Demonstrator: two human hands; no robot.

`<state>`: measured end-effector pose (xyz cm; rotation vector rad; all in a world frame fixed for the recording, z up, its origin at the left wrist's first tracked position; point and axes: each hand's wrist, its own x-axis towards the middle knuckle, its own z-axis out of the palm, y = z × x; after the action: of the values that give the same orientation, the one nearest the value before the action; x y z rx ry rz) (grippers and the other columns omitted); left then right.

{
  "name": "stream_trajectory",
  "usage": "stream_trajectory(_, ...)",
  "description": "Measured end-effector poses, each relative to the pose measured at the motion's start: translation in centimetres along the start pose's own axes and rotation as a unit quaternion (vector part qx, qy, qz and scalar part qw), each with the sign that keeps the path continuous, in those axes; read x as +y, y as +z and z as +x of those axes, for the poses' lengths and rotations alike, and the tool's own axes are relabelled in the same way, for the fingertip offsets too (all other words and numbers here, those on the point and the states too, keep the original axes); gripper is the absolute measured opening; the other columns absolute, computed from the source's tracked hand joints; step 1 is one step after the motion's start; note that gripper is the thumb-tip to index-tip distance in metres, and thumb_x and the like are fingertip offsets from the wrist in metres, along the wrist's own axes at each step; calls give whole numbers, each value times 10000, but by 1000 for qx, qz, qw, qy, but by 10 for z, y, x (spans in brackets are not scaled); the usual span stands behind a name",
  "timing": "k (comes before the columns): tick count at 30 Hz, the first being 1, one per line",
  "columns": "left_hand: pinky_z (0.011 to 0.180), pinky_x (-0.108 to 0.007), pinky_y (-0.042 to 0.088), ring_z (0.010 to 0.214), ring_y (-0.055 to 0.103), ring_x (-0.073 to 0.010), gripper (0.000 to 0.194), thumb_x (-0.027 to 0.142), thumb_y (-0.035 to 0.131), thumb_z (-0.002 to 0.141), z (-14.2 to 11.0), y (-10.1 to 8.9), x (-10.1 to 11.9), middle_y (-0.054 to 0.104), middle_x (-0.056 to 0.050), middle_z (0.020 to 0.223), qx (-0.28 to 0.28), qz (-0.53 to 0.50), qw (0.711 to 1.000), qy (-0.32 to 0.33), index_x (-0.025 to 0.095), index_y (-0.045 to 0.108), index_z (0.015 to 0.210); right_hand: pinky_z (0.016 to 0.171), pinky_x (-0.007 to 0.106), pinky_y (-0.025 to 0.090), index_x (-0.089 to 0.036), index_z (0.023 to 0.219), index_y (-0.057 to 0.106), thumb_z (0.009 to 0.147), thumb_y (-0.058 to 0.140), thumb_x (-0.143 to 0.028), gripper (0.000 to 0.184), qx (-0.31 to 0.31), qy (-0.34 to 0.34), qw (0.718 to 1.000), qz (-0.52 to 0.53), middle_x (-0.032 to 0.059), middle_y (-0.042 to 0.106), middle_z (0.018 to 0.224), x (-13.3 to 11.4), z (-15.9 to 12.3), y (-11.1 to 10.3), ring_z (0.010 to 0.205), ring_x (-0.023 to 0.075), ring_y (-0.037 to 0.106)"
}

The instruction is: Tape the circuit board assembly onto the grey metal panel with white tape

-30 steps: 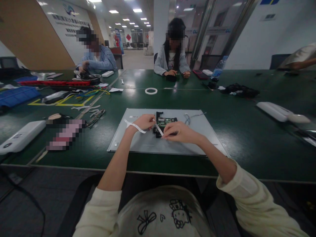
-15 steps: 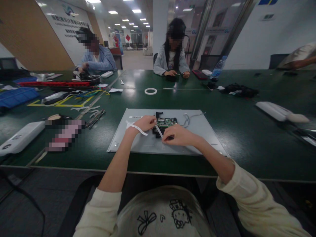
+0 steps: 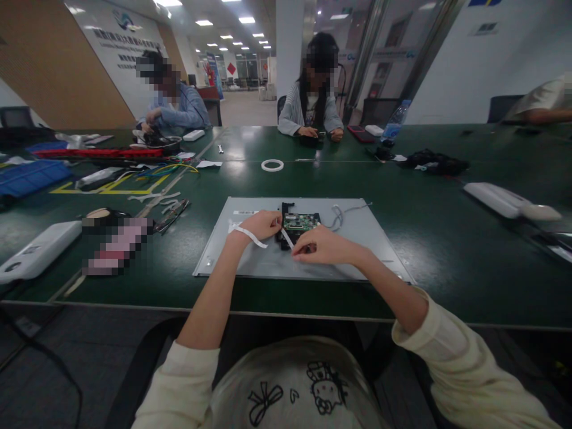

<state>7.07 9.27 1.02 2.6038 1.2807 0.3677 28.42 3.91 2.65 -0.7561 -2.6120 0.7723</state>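
Clothing of the person: a cream top (image 3: 290, 360), printed in black outline with a looped bow (image 3: 265, 402), a small heart (image 3: 294, 395) and a cartoon figure (image 3: 326, 390); cream left sleeve (image 3: 183, 369) and creased right sleeve (image 3: 467, 357), both leaving the forearms uncovered; left hand (image 3: 263, 226) and right hand (image 3: 319, 244) ungloved; narrow white band (image 3: 255, 238) across the left wrist

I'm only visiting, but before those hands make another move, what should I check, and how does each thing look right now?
1. Left hand pinching the white strip: ok.
2. Right hand pinching the strip's nearer end: ok.
3. Strip straight between the hands: ok.
4. Strip touching the black bracket: cannot tell from this angle.
5. Grey cable clear of both hands: ok, it lies beyond the right one.
6. Pale panel lying flat on the green table: ok.
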Motion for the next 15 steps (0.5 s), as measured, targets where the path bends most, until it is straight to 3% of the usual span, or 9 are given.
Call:
stream_trajectory(5, 591, -257, 392, 603, 568, -176, 135, 171, 510, 740, 1, 2, 1, 620, -10, 666, 4, -4, 1000, -29, 193, 583, 851, 602, 198, 377, -150, 772, 689, 800, 495, -168, 197, 0, 25, 999, -34, -5, 647, 665, -1, 3, 3, 577, 85, 544)
stream_trajectory(11, 617, -258, 418, 655, 595, -185, 176, 210, 540, 759, 3, 6, 1, 630, -18, 694, 13, -1, 997, -81, 176, 549, 932, 638, 206, 346, -150, 787, 670, 782, 488, -159, 182, 1, 45, 994, -104, 19, 654, 769, -5, 6, 6, 665, 103, 543)
stream_trajectory(15, 634, -264, 424, 695, 606, -195, 203, 194, 548, 755, 5, 7, 2, 637, -32, 722, 11, 18, 993, -112, 170, 544, 956, 616, 210, 322, -160, 762, 653, 772, 487, -169, 167, -15, 47, 990, -135, 16, 636, 735, -6, 4, 5, 639, 102, 516)
